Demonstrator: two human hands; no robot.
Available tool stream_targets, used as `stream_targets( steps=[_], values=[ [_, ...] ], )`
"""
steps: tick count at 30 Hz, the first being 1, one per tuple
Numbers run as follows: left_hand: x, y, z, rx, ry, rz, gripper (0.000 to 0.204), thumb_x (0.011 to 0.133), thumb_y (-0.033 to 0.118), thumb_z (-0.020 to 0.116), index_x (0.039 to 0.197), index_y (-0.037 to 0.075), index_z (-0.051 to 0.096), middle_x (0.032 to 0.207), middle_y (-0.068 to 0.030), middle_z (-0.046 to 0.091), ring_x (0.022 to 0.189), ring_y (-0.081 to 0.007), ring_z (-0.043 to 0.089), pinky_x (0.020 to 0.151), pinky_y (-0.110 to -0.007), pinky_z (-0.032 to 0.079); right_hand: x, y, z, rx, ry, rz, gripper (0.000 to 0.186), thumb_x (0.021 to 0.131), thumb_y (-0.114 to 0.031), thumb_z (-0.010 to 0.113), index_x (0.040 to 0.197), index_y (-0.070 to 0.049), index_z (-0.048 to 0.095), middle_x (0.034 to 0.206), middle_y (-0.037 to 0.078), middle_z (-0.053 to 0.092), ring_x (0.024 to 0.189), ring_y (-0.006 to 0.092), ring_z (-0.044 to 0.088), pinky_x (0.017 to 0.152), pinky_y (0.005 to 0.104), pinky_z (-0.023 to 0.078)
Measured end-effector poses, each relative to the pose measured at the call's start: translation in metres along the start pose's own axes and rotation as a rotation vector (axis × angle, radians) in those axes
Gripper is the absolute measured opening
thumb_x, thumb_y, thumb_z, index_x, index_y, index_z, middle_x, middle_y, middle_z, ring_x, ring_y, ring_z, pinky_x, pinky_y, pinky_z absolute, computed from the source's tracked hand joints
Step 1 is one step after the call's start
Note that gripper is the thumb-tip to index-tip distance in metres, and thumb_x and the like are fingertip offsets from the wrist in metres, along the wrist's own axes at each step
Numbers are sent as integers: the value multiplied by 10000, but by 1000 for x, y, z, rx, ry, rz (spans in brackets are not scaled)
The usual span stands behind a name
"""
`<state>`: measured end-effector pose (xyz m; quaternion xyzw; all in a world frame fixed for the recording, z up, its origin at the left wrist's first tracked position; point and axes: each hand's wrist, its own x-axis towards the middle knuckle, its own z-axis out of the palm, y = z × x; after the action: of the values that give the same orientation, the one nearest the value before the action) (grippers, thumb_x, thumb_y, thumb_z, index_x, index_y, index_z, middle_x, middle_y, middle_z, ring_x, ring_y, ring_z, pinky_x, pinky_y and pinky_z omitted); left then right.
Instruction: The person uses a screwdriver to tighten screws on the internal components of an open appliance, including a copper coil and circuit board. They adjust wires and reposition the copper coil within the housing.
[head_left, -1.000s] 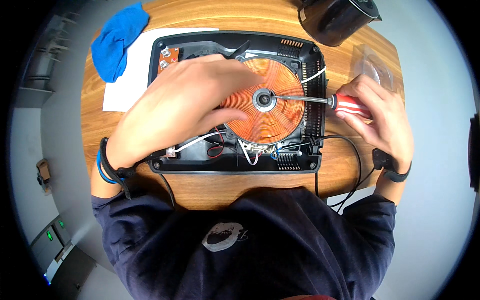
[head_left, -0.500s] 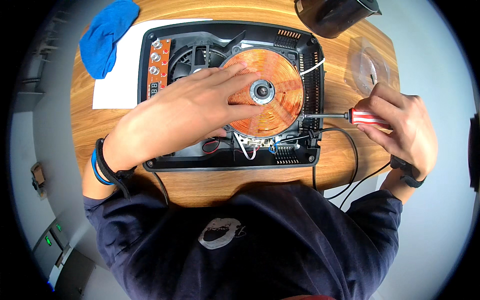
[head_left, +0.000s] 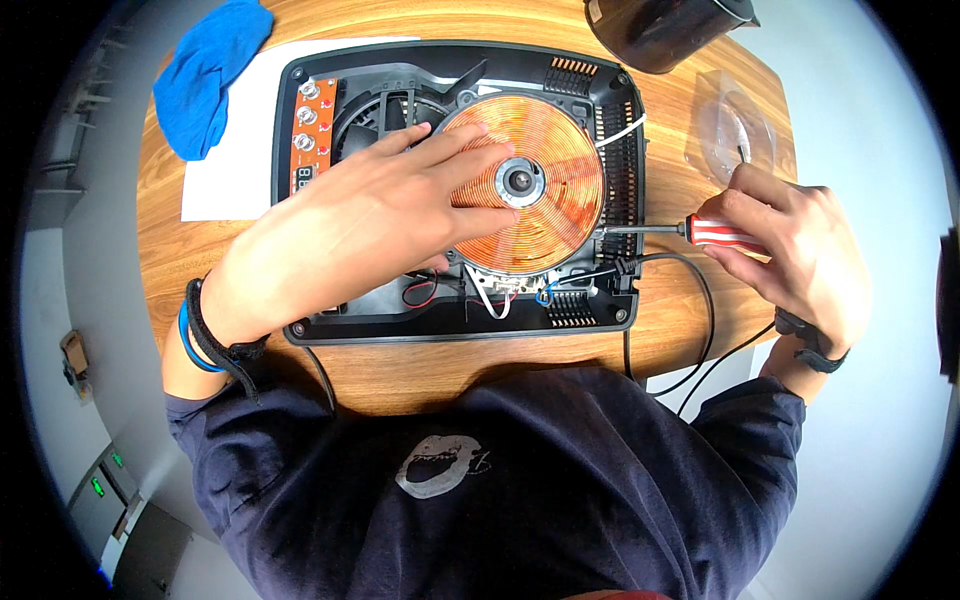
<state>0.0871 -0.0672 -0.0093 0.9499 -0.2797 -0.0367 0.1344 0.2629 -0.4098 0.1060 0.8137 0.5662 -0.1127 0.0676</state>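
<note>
An opened induction cooker, its black housing [head_left: 460,334] lying flat on the wooden table, shows a round copper coil [head_left: 560,220] with a silver ring at its centre. My left hand [head_left: 400,195] lies spread over the coil's left side, fingers apart, touching the windings. In my right hand [head_left: 800,245] is a screwdriver [head_left: 725,233] with a red-and-white striped handle. Its shaft runs level to the left, and the tip meets the coil's right edge. An orange circuit board [head_left: 315,125] and a dark fan [head_left: 380,125] sit left of the coil, the fan partly hidden by my hand.
A blue cloth [head_left: 205,85] and white paper [head_left: 225,190] lie at the far left. A dark kettle-like vessel [head_left: 660,30] stands at the back right, with a clear plastic tray [head_left: 715,120] nearer. Black cables [head_left: 712,310] trail off the table's front right edge.
The cooker and both hands appear shifted very slightly left in the picture. My left index finger has lifted or spread a little; the screwdriver tip stays at the coil's right edge.
</note>
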Motion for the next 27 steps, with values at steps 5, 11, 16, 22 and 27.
stream_targets(
  steps=[5, 11, 16, 22, 27],
  values=[
    [1, 1, -2, -41, -3, -14, 765, 853, 202, 942, 1589, 206, 735, 1849, -94, 505, 1703, -401, 456, 1345, -536, 469, 1, -4, 0, -35, 4, 3, 237, 966, -274, 887, 1118, -138, 767, 1055, 52, 732, 885, 351, 791, 753, 495, 650],
    [-2, -1, 4, -14, 27, -2, 774, 843, 185, 951, 1585, 193, 731, 1849, -90, 506, 1707, -396, 459, 1339, -535, 481, 1, -11, -2, -58, 14, 12, 238, 952, -247, 899, 1108, -128, 765, 1059, 50, 729, 864, 344, 793, 743, 485, 656],
    [-3, -1, 3, -19, 33, -2, 778, 833, 174, 957, 1578, 177, 731, 1841, -94, 513, 1717, -388, 450, 1333, -530, 491, 1, -15, -1, -75, 65, -68, 313, 876, -232, 948, 1060, -43, 778, 1066, 70, 716, 808, 304, 793, 673, 451, 624],
    [-5, -4, 4, -89, 24, 11, 776, 840, 147, 953, 1580, 158, 722, 1842, -113, 508, 1703, -405, 466, 1325, -511, 503, 3, -19, -21, 30, 32, -187, 248, 879, -148, 917, 1063, -19, 810, 1061, 101, 719, 864, 292, 811, 659, 436, 645],
    [-7, -7, 11, -65, 63, 44, 791, 849, 137, 948, 1602, 163, 706, 1846, -150, 498, 1701, -415, 467, 1316, -519, 505, 17, -28, -26, 104, 188, -305, 308, 810, -100, 947, 1079, -11, 826, 1118, 129, 771, 936, 309, 821, 729, 430, 674]
  ],
)
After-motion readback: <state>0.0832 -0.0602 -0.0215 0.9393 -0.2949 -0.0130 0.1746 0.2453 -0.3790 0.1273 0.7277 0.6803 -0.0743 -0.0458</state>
